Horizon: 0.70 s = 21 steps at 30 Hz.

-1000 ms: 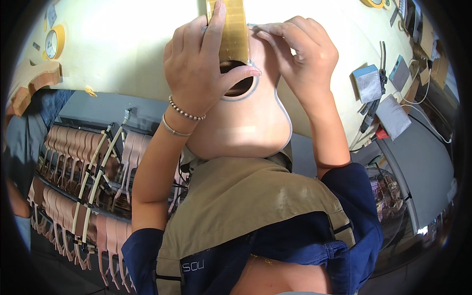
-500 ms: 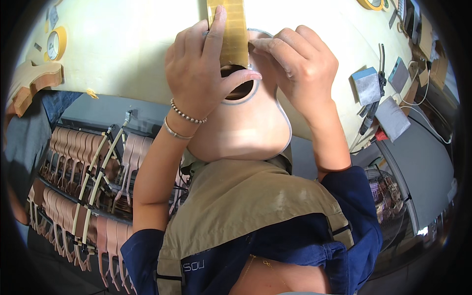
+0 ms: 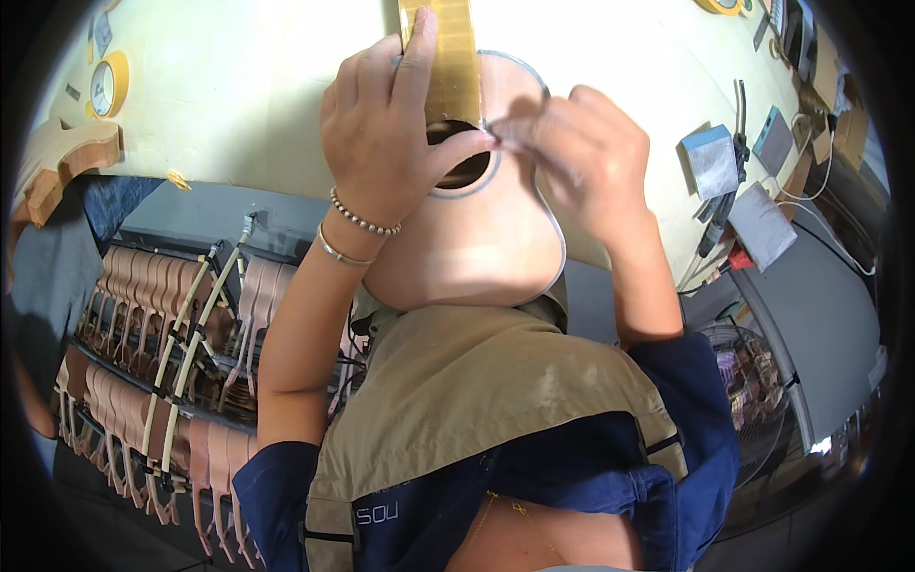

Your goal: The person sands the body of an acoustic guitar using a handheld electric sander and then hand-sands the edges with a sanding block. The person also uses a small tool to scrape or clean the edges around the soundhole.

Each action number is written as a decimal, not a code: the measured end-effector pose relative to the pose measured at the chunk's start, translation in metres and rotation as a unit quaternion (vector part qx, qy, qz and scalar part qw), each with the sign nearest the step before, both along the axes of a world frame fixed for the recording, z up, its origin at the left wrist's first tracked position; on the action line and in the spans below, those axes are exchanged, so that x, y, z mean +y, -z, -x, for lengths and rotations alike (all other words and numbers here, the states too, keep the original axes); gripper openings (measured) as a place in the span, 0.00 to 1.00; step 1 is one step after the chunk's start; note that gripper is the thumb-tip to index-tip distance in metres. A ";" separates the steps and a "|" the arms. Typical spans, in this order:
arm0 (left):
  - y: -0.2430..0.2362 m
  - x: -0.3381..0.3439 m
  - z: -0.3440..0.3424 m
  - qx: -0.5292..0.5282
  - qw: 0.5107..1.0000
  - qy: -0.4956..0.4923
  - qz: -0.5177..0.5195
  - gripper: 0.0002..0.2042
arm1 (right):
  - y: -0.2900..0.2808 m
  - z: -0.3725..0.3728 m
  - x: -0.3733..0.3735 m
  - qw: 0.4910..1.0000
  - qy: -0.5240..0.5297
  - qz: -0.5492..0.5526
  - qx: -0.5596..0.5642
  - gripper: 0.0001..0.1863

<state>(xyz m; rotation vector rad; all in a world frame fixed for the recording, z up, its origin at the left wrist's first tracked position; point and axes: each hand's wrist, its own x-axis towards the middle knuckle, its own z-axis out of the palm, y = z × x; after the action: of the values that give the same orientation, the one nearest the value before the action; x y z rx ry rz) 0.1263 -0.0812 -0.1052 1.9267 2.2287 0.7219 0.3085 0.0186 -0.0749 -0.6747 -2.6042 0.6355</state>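
A small pale guitar body (image 3: 477, 248) with a grey edge stripe stands between my waist and the table. Its neck (image 3: 452, 67) points away from me, the face covered in yellow tape, ending at the round soundhole (image 3: 469, 174). My left hand (image 3: 381, 129) lies over the neck and upper body, index finger stretched along the tape and thumb reaching across the soundhole. My right hand (image 3: 586, 153), smeared by motion, has its fingertips pinched together at the neck's end, close to my left thumb. Whatever is in that pinch is too small or blurred to make out.
On the pale table (image 3: 238, 114) lie a yellow tape roll (image 3: 110, 84) and a wooden guitar part (image 3: 71, 162) at the left. Sanding blocks (image 3: 710, 164) and a black hose (image 3: 715, 229) sit at the right. A rack of wooden necks (image 3: 157, 286) stands lower left, beside another person's clothing (image 3: 52, 248).
My right hand has slid toward me along the neck's right side, down to the soundhole's edge. My left hand keeps nearly the same place; the guitar has barely shifted.
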 end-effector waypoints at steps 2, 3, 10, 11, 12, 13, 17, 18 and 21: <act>0.000 0.002 0.000 0.004 1.000 0.000 -0.010 0.52 | 0.013 0.010 0.015 0.999 0.033 -0.010 0.040 0.06; 0.000 0.002 0.000 0.002 1.000 0.005 -0.015 0.52 | 0.018 0.016 0.020 0.997 0.052 -0.015 0.058 0.05; 0.003 0.000 0.000 0.008 1.000 0.003 -0.013 0.52 | 0.003 0.012 0.000 0.998 0.033 -0.021 0.042 0.08; 0.002 0.000 0.001 0.007 1.000 0.003 -0.002 0.52 | 0.001 0.006 -0.006 0.999 0.021 -0.002 0.047 0.09; 0.001 -0.001 0.001 0.006 1.000 0.003 0.010 0.52 | -0.002 -0.001 -0.009 1.000 0.003 0.008 0.027 0.10; 0.000 -0.002 0.001 0.006 1.000 0.003 0.023 0.52 | 0.002 -0.001 -0.005 0.999 0.001 0.018 0.035 0.08; -0.002 0.002 0.000 0.005 1.000 0.007 -0.002 0.53 | 0.023 0.010 0.021 0.997 0.051 0.004 0.065 0.04; -0.002 0.002 0.000 0.002 1.000 0.010 -0.007 0.53 | 0.023 0.017 0.026 0.994 0.065 -0.017 0.083 0.04; -0.002 0.002 0.001 0.002 1.000 0.014 -0.013 0.53 | 0.022 0.030 0.031 0.991 0.071 -0.066 0.096 0.05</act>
<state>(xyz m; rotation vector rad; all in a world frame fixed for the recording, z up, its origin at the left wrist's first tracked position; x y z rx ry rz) 0.1254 -0.0797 -0.1035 1.9678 2.2011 0.7482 0.2789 0.0493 -0.0968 -0.7122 -2.3724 0.4557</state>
